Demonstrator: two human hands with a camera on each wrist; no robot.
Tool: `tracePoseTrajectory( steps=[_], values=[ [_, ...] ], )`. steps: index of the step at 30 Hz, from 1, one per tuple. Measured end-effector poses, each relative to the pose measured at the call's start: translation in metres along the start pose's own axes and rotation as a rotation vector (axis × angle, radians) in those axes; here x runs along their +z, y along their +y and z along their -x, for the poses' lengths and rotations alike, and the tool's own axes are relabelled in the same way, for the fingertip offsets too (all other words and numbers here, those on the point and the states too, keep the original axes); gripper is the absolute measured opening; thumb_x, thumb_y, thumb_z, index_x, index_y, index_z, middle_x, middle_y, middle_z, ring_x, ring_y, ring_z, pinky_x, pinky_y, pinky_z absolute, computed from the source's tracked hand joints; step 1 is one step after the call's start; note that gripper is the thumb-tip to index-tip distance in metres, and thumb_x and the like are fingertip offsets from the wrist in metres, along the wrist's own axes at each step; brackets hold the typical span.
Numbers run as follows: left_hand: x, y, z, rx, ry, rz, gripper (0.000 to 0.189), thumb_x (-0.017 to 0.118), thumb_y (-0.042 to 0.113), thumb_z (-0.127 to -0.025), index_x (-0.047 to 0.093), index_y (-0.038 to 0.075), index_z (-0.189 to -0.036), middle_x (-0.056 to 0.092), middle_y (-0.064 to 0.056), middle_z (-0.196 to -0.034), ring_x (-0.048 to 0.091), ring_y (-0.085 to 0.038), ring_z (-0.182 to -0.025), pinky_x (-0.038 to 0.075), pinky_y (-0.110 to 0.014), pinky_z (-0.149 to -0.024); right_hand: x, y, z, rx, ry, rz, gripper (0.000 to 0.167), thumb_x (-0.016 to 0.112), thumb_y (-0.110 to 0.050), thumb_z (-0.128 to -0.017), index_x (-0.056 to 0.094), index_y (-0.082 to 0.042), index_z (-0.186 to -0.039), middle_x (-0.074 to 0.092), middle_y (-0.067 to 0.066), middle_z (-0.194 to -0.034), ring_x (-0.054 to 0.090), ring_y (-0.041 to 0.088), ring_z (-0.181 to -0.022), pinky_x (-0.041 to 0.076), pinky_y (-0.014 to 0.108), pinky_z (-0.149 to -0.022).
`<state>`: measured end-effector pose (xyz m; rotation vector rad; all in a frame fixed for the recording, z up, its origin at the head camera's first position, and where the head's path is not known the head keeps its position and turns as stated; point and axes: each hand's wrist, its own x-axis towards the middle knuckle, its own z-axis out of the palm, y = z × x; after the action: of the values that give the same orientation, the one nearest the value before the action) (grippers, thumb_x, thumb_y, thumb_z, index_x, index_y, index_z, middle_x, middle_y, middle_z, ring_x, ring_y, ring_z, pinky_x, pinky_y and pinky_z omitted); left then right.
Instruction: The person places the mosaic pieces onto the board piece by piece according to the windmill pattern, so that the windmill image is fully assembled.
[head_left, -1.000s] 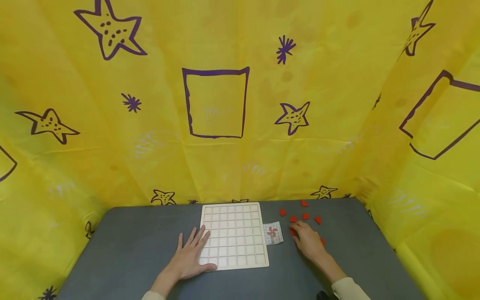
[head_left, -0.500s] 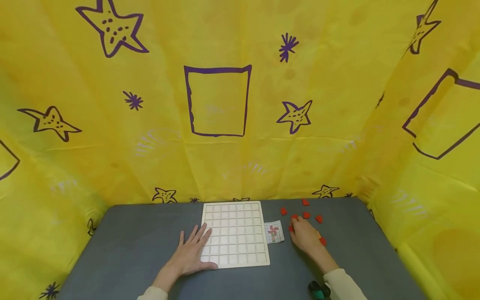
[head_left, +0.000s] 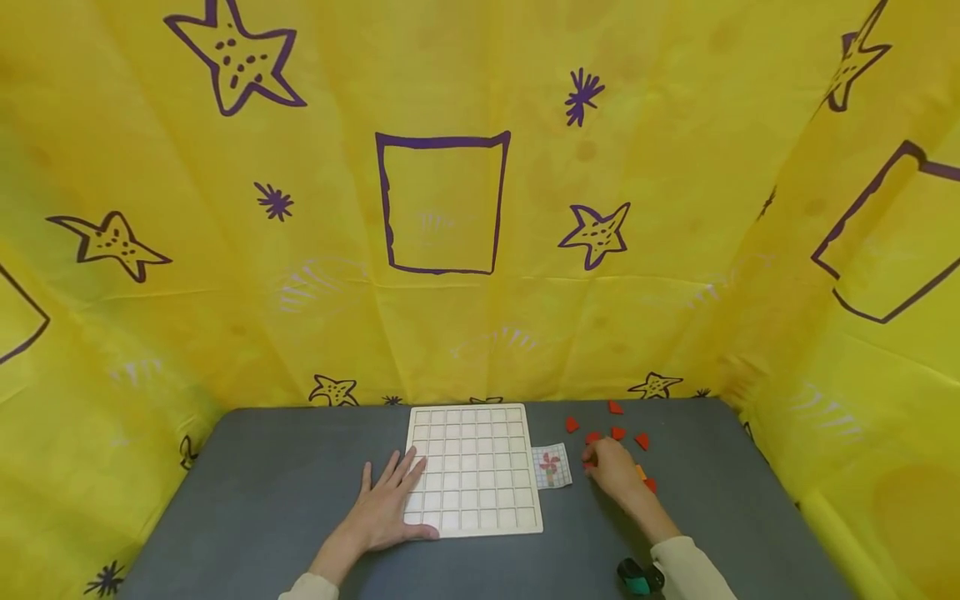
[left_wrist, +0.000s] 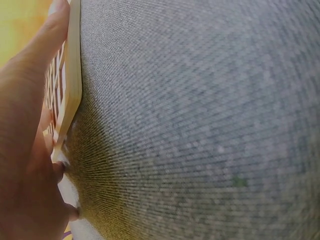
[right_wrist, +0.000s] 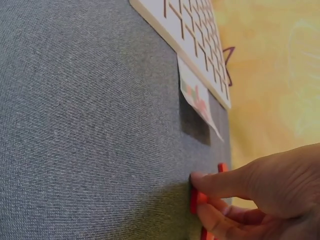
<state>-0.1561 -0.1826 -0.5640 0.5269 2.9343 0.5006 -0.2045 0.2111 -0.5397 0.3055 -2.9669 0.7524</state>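
A pale wooden board (head_left: pixel 472 472) with a grid of square recesses lies on the grey table. My left hand (head_left: pixel 382 504) rests on its left edge, fingers spread over the rim and thumb on the near corner. In the left wrist view the thumb lies along the board's pale side (left_wrist: pixel 73 60). To the right of the board, my right hand (head_left: pixel 617 472) pinches a small flat red piece (right_wrist: pixel 193 201) between thumb and fingers, low over the table. Several other red pieces (head_left: pixel 618 433) lie around this hand, and an orange piece (head_left: pixel 641 472) shows beside the wrist.
A small card (head_left: pixel 552 467) printed with a grid and a red pinwheel pattern sits against the board's right edge. By the right sleeve is a black and green object (head_left: pixel 639 577). A yellow cloth (head_left: pixel 442 333) with purple drawings hangs behind and at the sides.
My right hand has shifted slightly among the red pieces, and its fingertips have closed on one. The orange piece has come into sight. My left hand has stayed on the board.
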Motion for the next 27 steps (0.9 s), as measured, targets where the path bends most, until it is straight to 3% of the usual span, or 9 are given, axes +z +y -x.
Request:
tracePoseTrajectory(
  steps=[10, 19, 27],
  values=[
    [0.002, -0.002, 0.000, 0.014, 0.012, 0.000, 0.114, 0.062, 0.082, -0.068, 0.032, 0.014, -0.154, 0.021, -0.010, -0.162, 0.017, -0.040, -0.147, 0.005, -0.076, -0.106, -0.009, 0.002, -0.003, 0.125, -0.069, -0.073, 0.014, 0.085, 0.000, -0.069, 0.073, 0.000, -0.076, 0.068, 0.006, -0.072, 0.061, 0.018, -0.063, 0.052, 0.035, -0.056],
    [0.004, -0.003, 0.000, 0.010, 0.012, 0.004, 0.115, 0.060, 0.083, -0.068, 0.030, 0.015, -0.155, 0.019, -0.010, -0.162, 0.016, -0.039, -0.147, 0.003, -0.075, -0.106, -0.015, 0.004, -0.002, 0.116, -0.066, -0.076, 0.013, 0.087, 0.001, -0.065, 0.074, -0.003, -0.069, 0.069, 0.004, -0.067, 0.060, 0.014, -0.060, 0.051, 0.032, -0.053],
    [0.006, -0.004, 0.000, 0.004, -0.001, 0.006, 0.114, 0.058, 0.083, -0.070, 0.027, 0.016, -0.156, 0.016, -0.009, -0.163, 0.013, -0.039, -0.148, 0.000, -0.074, -0.107, -0.022, 0.002, -0.001, 0.096, -0.109, -0.123, 0.010, 0.079, 0.005, -0.072, 0.076, -0.001, -0.080, 0.067, 0.003, -0.068, 0.057, 0.013, -0.059, 0.049, 0.030, -0.053]
  ],
)
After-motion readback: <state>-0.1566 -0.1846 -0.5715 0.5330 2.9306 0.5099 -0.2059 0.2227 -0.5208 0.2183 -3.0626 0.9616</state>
